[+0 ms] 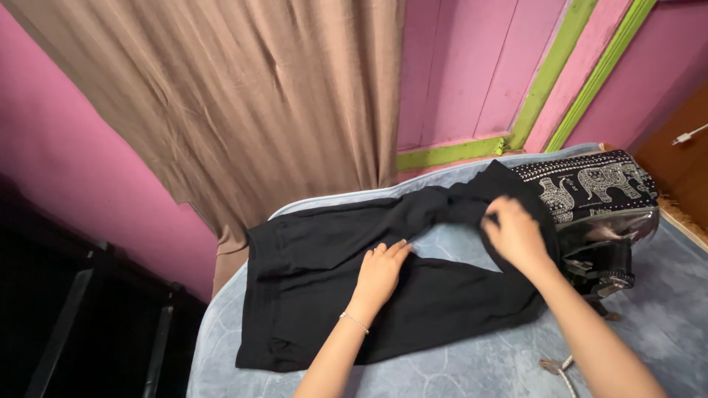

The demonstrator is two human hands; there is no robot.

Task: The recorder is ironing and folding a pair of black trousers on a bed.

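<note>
While the black pants (324,287) are lying spread across the blue bed (457,368), the left hand (381,271) is pressing flat and open near the crotch, and the right hand (516,234) is pinching the upper leg beside an elephant-print cloth (590,184).

Right hand (516,234): fingertips buried in a fold of the black trousers (324,295); grip cannot be judged.
Both forearms: cut off by the near edge.
Iron (612,239): base hidden behind the right forearm; shiny body partly blurred.
Elephant-print cloth (590,184): near part covered by the iron and the trousers.
Curtain (243,96): top cut by the far edge, hem hidden behind the padded board (457,368).
Dark frame (110,332), near left: too dim to identify.
Cord (560,372): runs off the near edge.
</note>
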